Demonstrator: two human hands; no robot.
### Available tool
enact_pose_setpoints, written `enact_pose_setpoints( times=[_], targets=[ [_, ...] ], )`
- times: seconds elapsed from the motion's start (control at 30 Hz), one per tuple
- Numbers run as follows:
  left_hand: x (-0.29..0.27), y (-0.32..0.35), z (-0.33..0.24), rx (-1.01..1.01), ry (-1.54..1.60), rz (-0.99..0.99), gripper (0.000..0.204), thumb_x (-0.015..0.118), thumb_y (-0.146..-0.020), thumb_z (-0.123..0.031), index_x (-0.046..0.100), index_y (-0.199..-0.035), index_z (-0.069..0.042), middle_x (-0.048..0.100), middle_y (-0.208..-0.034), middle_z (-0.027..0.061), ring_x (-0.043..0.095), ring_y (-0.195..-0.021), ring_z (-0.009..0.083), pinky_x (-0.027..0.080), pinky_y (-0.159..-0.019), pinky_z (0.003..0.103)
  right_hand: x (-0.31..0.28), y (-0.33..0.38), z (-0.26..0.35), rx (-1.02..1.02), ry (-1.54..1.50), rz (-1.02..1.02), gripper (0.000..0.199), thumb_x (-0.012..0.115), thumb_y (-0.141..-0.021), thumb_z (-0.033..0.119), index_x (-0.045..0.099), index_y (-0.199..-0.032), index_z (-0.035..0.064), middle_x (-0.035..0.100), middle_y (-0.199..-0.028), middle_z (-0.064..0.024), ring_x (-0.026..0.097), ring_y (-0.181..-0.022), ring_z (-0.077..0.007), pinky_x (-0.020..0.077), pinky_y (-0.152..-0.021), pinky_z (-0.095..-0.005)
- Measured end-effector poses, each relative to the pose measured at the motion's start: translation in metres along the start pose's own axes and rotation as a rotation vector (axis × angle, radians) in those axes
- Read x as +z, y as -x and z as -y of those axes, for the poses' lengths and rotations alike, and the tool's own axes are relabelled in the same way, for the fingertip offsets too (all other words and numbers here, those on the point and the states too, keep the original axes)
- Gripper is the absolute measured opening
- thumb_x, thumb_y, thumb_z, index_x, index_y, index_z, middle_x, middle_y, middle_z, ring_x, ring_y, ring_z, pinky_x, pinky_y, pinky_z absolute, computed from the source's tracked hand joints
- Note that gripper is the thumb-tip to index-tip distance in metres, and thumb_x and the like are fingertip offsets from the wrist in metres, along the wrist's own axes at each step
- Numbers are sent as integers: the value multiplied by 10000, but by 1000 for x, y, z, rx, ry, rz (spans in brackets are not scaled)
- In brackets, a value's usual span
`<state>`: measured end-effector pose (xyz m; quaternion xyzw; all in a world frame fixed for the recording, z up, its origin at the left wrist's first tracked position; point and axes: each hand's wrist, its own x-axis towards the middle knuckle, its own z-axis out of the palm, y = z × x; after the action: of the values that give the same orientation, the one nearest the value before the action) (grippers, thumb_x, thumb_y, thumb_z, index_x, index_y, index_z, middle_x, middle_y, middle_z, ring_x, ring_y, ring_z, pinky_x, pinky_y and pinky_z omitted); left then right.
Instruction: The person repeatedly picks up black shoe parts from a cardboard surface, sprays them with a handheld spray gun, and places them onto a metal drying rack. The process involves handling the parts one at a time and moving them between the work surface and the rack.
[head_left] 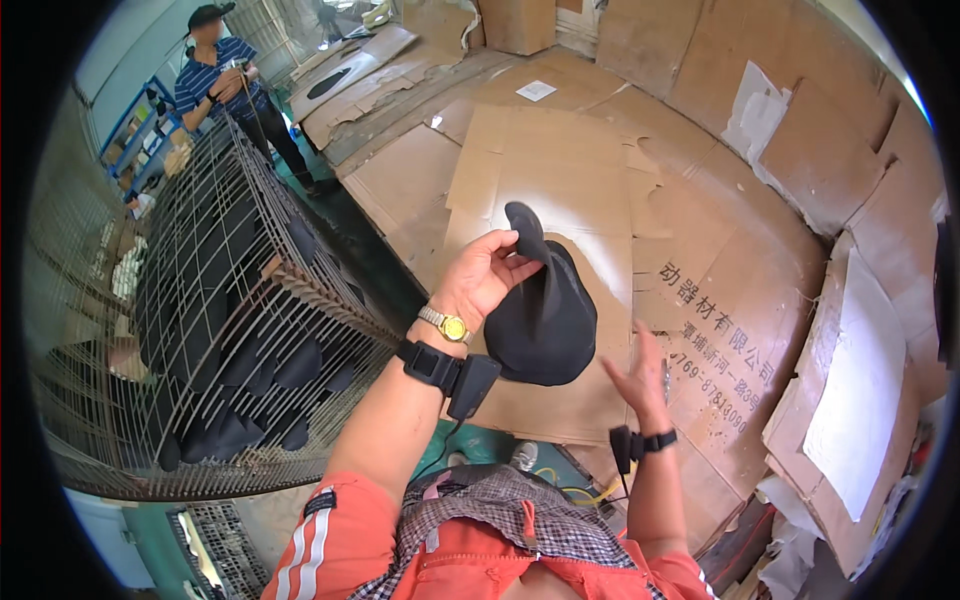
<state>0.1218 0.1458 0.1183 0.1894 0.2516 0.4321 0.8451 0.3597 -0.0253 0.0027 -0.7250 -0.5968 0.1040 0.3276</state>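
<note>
A limp black rounded pad (541, 335) hangs over the cardboard-covered table, its upper end curled and folded. My left hand (482, 275) pinches that upper end between thumb and fingers. Whether it is one piece or two overlapping ones, I cannot tell. To the right of the pad, my right hand (641, 378) is apart from it, with fingers spread and nothing in them. Beneath the pad lies a cardboard sheet (490, 150) with a whitish patch around the pad's outline.
On the left stands a wire cage (240, 250) full of black pads. A person (215, 80) in a striped shirt stands behind it. Cardboard panels (740, 70) wall the table's back and right. A white sheet (855, 370) covers a panel at right.
</note>
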Motion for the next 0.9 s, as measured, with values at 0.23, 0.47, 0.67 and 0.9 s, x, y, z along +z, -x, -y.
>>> enact_pose_setpoints(
  times=[0.23,0.47,0.67,0.9],
  targets=[
    [20,46,-5,2,34,95,202,511,-898,-87,579,-1045,35,639,-1027,133,623,-961,245,526,-865,399,105,-41,48,716,-1952,499,437,643,-853,245,550,-1227,38,618,-1152,-141,622,-1004,-251,506,-857,-392],
    [10,124,-51,106,-17,58,215,551,-857,-107,619,-1031,1,660,-1062,113,615,-994,221,460,-927,381,95,-40,56,664,-1700,243,324,574,-861,38,572,-1185,25,654,-1048,-87,645,-913,-204,529,-808,-352],
    [5,228,-132,341,-75,20,159,528,-875,-98,603,-981,-6,669,-943,96,645,-866,189,514,-817,328,47,12,44,669,-1366,194,368,522,-828,-27,576,-1192,-7,649,-1051,-119,652,-892,-194,550,-766,-299],
    [-41,357,-275,863,-76,-138,197,538,-886,-121,627,-977,29,680,-930,120,662,-840,220,546,-779,330,32,57,58,693,-1287,109,279,520,-857,31,610,-1108,-49,660,-970,-128,645,-848,-221,539,-764,-314]
  ],
)
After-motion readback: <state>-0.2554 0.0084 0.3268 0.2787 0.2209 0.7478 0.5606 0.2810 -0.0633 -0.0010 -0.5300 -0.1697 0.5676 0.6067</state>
